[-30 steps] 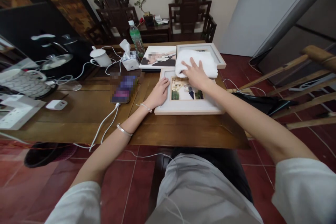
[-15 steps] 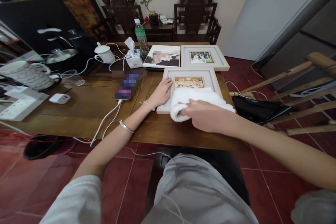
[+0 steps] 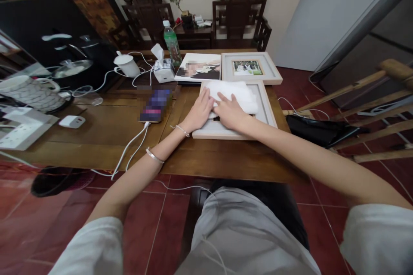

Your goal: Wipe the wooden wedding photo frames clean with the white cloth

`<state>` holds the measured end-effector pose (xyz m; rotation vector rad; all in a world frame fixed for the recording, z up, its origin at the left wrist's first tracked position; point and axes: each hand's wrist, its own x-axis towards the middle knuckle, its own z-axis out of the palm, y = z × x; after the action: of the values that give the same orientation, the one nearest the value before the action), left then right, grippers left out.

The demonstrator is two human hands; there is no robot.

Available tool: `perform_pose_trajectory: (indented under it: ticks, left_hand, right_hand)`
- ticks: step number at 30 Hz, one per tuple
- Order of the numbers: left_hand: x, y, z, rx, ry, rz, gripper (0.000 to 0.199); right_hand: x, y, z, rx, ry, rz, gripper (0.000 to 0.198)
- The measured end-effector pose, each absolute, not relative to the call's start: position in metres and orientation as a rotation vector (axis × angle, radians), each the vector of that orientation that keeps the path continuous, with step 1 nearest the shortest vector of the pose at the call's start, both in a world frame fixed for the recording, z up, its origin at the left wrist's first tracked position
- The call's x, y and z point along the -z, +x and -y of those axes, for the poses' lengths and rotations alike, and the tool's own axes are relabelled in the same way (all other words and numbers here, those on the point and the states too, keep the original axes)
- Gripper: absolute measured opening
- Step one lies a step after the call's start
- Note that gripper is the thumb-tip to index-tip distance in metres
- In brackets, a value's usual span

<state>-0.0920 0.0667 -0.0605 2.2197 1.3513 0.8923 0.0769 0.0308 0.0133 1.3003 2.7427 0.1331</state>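
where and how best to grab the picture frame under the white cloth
Probably the left and right edges of the near picture frame, coming from the near side: it lies flat, its light rim runs clear of the white cloth at right, and the other frame crowds its far edge.

The wooden tabletop [image 3: 182, 159] is carrying a near picture frame [image 3: 267, 109] and a far picture frame [image 3: 256, 68] toward its right end; a phone [image 3: 154, 108], tissue box [image 3: 164, 72] and white charger [image 3: 72, 121] are resting leftward.
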Motion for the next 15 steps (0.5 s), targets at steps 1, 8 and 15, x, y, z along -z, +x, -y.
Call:
perform_pose_trajectory:
  ticks: [1,8,15]
  left_hand:
    - [0.060,-0.091,-0.065,-0.882,2.221,-1.354,0.069]
    - [0.054,-0.089,-0.057,-0.970,2.295,-1.347,0.073]
    - [0.049,-0.088,-0.054,-1.125,2.322,-1.346,0.083]
  right_hand:
    - [-0.012,0.077,-0.040,-0.165,1.314,-2.752,0.056]
    - [-0.019,0.063,-0.093,-0.187,1.524,-2.718,0.050]
    - [-0.015,0.051,-0.066,-0.140,1.368,-2.803,0.052]
